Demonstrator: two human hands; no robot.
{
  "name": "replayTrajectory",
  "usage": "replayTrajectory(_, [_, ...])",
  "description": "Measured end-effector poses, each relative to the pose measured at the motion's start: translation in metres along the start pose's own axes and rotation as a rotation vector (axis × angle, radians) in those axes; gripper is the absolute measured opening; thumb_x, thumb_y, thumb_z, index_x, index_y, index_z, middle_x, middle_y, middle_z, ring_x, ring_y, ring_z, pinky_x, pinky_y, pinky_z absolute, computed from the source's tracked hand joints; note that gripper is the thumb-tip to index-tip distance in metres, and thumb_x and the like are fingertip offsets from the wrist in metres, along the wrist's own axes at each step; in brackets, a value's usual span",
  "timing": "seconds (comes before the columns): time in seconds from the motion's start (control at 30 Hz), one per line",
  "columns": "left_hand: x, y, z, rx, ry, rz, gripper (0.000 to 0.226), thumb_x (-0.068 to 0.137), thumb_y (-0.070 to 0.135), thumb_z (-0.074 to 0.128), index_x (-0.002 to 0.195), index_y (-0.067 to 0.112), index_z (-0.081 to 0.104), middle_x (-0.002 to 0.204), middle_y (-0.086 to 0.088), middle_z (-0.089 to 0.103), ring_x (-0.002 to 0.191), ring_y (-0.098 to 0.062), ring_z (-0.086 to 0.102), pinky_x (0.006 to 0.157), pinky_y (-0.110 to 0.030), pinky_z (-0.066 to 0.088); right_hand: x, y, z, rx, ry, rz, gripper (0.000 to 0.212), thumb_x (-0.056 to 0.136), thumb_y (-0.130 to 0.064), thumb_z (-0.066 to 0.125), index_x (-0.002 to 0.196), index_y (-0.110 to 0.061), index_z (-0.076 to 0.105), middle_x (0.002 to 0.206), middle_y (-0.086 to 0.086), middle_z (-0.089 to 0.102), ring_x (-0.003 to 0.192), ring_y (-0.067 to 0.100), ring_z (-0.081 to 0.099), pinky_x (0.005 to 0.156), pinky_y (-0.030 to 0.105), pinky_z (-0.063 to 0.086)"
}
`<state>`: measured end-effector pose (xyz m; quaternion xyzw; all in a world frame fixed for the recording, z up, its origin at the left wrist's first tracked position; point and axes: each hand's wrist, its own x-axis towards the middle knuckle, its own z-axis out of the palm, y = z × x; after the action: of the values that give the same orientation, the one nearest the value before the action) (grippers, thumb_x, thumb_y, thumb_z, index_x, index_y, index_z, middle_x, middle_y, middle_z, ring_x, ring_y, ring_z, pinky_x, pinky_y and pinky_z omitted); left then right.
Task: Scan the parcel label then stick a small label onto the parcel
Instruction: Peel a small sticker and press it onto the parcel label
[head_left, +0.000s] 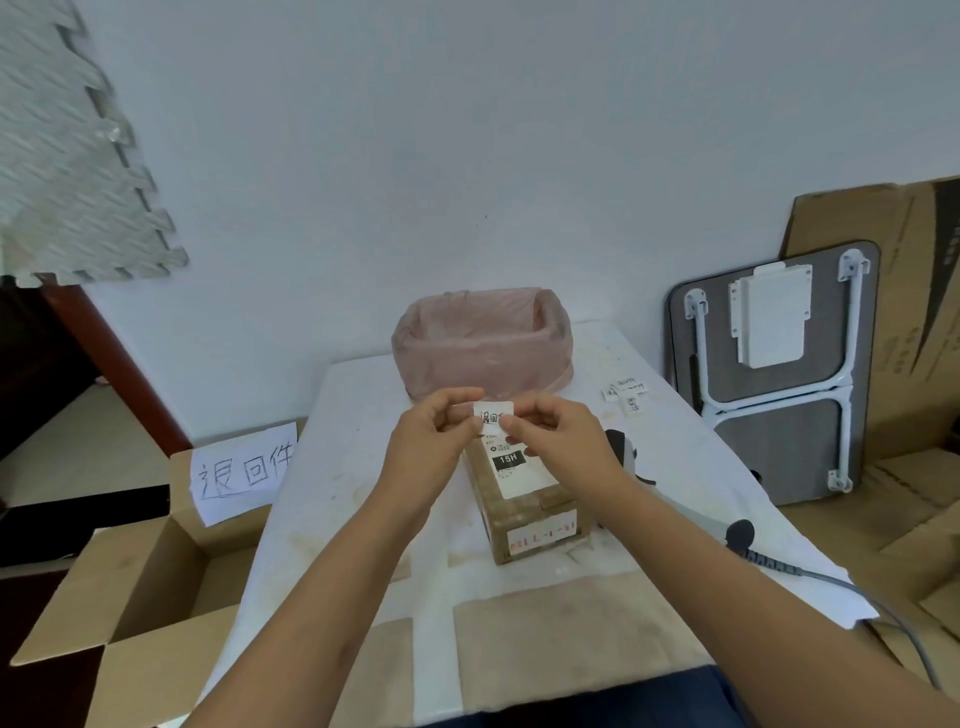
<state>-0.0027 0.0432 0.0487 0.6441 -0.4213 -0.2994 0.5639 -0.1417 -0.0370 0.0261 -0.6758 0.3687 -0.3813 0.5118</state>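
A small brown cardboard parcel (524, 506) stands in the middle of the white table (343, 499), with a white shipping label (511, 467) marked 15H on its top. Just above its far edge, my left hand (434, 439) and my right hand (558, 434) pinch a small white handwritten label (493, 414) between their fingertips, one hand at each side. A barcode scanner (631, 457) lies on the table to the right of the parcel, partly hidden behind my right forearm; its grey cable (810, 577) runs off the table's right edge.
A bin lined with a pink bag (483, 343) stands at the table's far end. Several loose small labels (626, 392) lie at the far right of the table. An open cardboard box (140, 587) with a handwritten sign (244, 473) sits left of the table. A folded table (774, 374) leans against cardboard sheets (914, 291) on the right.
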Motion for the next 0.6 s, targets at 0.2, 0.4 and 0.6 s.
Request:
replayTrajectory(0.2, [-0.006,0.004,0.002,0.217,0.075,0.136,0.032,0.09,0.013,0.065,0.117,0.031,0.066,0.091,0.014,0.069,0.081,0.006,0.063,0.075,-0.013,0.045,-0.005,-0.006,0.003,0.008,0.019,0.017,0.011,0.085,-0.025,0.069,0.089,-0.016,0.073,0.082,0.004,0.076,0.083,0.016,0.072,0.077,0.033,0.055])
replayTrajectory(0.4, [-0.014,0.01,0.005,0.439,0.101,0.476,0.008,0.09,0.023,0.067,0.097,0.025,0.065,0.087,0.01,0.065,0.082,-0.005,0.06,0.071,-0.011,0.046,-0.01,-0.008,0.0,0.062,0.09,0.0,0.007,0.085,-0.024,0.07,0.084,-0.019,0.073,0.075,0.0,0.074,0.076,0.011,0.07,0.068,0.024,0.053])
replayTrajectory(0.6, [-0.012,-0.003,0.013,0.586,0.057,0.558,0.009,0.091,0.024,0.067,0.098,0.023,0.072,0.095,0.012,0.067,0.082,-0.005,0.059,0.074,-0.025,0.052,-0.017,-0.009,-0.001,0.191,0.048,0.04,0.011,0.088,-0.015,0.065,0.094,-0.014,0.075,0.082,0.004,0.075,0.077,0.008,0.07,0.069,0.02,0.052])
